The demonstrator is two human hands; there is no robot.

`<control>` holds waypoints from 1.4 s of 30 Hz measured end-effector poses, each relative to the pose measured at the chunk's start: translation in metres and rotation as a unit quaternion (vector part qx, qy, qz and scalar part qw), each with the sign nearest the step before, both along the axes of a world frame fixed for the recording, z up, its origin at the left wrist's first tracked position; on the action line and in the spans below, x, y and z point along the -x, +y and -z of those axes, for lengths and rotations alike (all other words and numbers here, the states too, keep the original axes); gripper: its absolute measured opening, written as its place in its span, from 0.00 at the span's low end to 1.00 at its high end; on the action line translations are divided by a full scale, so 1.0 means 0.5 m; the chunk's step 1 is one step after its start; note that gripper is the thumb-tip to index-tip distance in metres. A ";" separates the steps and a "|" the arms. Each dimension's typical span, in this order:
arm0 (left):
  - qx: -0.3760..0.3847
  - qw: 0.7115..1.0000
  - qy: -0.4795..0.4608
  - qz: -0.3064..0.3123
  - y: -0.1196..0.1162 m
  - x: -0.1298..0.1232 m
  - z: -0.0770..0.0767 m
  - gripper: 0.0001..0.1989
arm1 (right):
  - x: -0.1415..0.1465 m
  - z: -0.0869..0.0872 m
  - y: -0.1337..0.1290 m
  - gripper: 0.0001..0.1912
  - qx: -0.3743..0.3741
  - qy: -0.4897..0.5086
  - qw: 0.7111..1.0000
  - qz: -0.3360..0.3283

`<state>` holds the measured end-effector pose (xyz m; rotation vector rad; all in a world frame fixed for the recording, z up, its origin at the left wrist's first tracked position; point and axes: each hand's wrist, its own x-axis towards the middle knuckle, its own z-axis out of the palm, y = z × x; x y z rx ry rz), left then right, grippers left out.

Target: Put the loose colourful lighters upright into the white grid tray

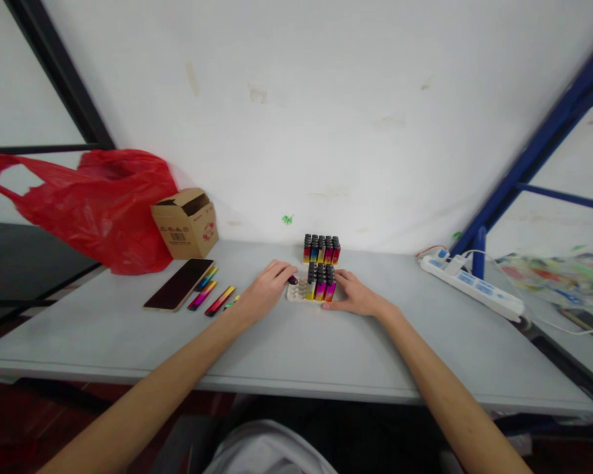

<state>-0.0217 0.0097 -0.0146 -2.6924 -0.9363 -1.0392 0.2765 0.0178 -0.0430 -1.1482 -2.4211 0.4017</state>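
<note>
Between my hands a pale tray point(296, 293) with round slots stands on the table, its right part filled with several upright lighters point(321, 284). My left hand point(268, 288) is closed on a dark lighter point(292, 280) at the tray's left end; most of that lighter is hidden by the fingers. Around the tray's right end my right hand point(352, 293) rests, thumb in front and fingers behind, steadying it. Just behind stands a second block of upright lighters point(321, 250). Loose lighters point(220, 301) in bright colours lie to the left of my left hand, one partly covered by it.
A phone point(180, 284) lies left of the loose lighters. Behind it are an open cardboard box point(186, 224) and a red plastic bag point(103, 210). At the right a white power strip point(472, 288) with cables lies by a blue metal frame point(534, 145). A white wall backs the table.
</note>
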 end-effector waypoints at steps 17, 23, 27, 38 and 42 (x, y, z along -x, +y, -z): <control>0.581 0.704 -0.364 0.186 -0.019 -0.036 -0.026 0.17 | -0.001 0.003 0.002 0.48 -0.001 0.007 1.000 -0.001; 0.661 0.610 -0.399 0.180 -0.020 -0.033 -0.037 0.21 | -0.003 0.006 0.004 0.48 0.000 0.002 1.000 0.001; 0.673 0.595 -0.410 0.155 -0.016 -0.027 -0.040 0.20 | -0.001 0.003 0.002 0.47 0.002 0.014 1.000 0.000; 0.689 0.593 -0.389 0.149 -0.016 -0.025 -0.035 0.13 | 0.006 -0.011 -0.007 0.42 0.013 0.047 0.999 -0.007; 0.689 0.595 -0.391 0.135 -0.011 -0.026 -0.029 0.13 | 0.006 -0.012 -0.010 0.44 0.016 0.046 0.999 -0.006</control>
